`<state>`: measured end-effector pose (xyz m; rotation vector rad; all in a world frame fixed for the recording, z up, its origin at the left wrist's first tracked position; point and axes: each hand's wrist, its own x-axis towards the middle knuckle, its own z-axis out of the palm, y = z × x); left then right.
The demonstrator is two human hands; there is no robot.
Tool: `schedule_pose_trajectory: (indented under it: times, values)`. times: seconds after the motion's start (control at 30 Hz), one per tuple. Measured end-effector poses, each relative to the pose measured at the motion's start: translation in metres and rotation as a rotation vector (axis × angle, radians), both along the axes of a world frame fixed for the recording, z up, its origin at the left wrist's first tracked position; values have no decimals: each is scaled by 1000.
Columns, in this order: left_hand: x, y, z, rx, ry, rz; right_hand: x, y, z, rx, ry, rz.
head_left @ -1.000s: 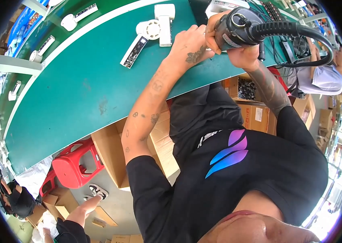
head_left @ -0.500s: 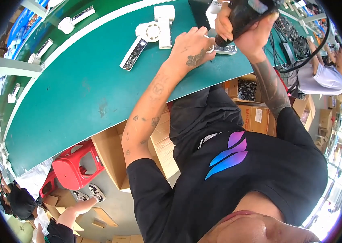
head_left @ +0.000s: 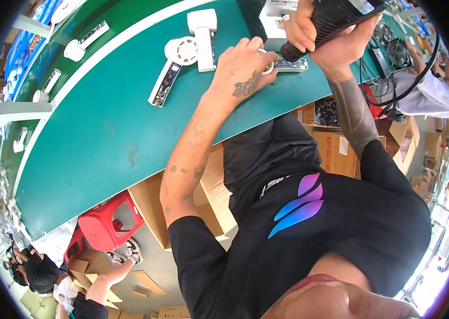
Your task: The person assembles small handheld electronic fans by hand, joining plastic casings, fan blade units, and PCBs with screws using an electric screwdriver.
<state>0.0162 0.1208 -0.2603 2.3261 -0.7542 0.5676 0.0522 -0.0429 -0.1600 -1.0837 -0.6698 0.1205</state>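
My left hand (head_left: 241, 69) is closed around the white round head of a handheld fan (head_left: 291, 65), whose open handle, with a circuit board showing, points right along the table. My right hand (head_left: 336, 47) grips a black power screwdriver (head_left: 335, 22) with its nose just above that handle; the tip cannot be made out. Left of my left hand lies a second white fan (head_left: 186, 50) with a ring of holes in its head and its handle board exposed. Beside it rests another white fan (head_left: 203, 40), partly overlapped.
The green table (head_left: 97, 143) curves around in front. Beyond a white rail, more fan parts (head_left: 74, 50) lie on a green surface. A white box (head_left: 280, 8) stands behind my hands, a black cable (head_left: 413, 95) loops at right. Below are a red stool (head_left: 102, 228) and cardboard boxes (head_left: 336, 151).
The screwdriver in my right hand has shifted slightly right, away from my left fingers. My left hand keeps its hold on the fan. The whole view has shifted a little.
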Motion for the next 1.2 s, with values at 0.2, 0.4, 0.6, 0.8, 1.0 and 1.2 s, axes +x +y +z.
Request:
schedule_pose_trajectory:
  times: [0.2,0.4,0.6,0.8,1.0,1.2]
  values:
    - [0,0,4,23,37,-2,-5,0,6,-48,-1,-54]
    - [0,0,8,19,70,-12,0,0,3,2,-39,-98]
    - [2,-3,4,26,98,-7,4,-7,3,30,18,-163]
    - [0,-3,13,37,143,-22,8,-18,10,90,35,-167]
    - [-5,-3,28,-14,165,-35,40,-26,-5,1540,85,796]
    - [-7,-16,34,196,104,22,57,-54,-42,1160,-211,610]
